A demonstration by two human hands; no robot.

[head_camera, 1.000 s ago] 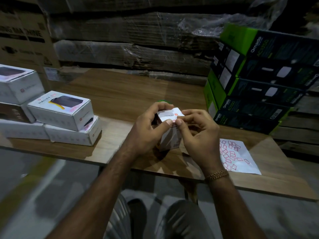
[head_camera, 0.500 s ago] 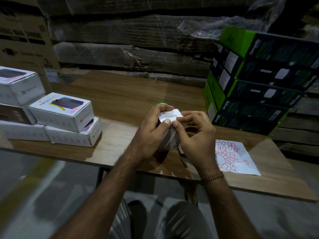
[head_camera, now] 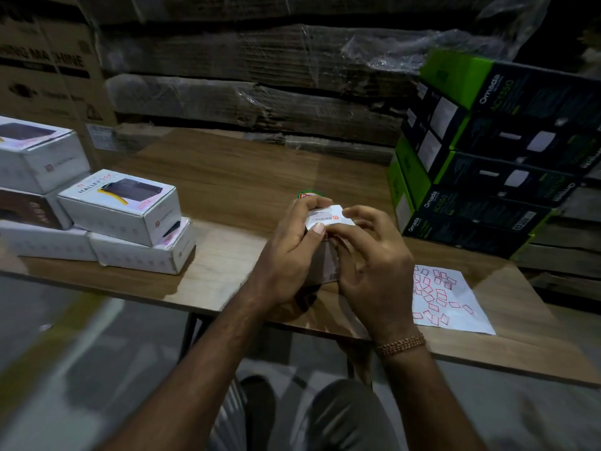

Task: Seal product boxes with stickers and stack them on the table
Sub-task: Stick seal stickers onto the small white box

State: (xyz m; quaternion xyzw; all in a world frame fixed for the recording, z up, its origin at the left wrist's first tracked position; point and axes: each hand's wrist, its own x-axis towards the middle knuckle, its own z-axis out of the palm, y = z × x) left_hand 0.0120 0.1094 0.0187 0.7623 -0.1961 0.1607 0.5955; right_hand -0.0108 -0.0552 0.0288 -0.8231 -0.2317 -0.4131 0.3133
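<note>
A small white product box (head_camera: 328,218) stands on end near the front edge of the wooden table (head_camera: 227,190). My left hand (head_camera: 289,252) grips its left side, thumb on the upper front edge. Fingertips of my right hand (head_camera: 370,258) press at that same edge beside the thumb; a bit of red shows under them. Most of the box is hidden behind both hands. A white sheet of red-bordered stickers (head_camera: 442,297) lies flat to the right. Several white boxes (head_camera: 120,209) are stacked at the table's left.
Green and black Omada boxes (head_camera: 487,164) are piled at the right rear. A round green and red object (head_camera: 307,194) peeks out behind the held box. Wrapped cardboard bundles (head_camera: 260,92) line the back. My knees are below the table edge.
The box's top has tilted a little toward me between my hands. My right fingertips have slid closer to the left thumb at the box's edge.
</note>
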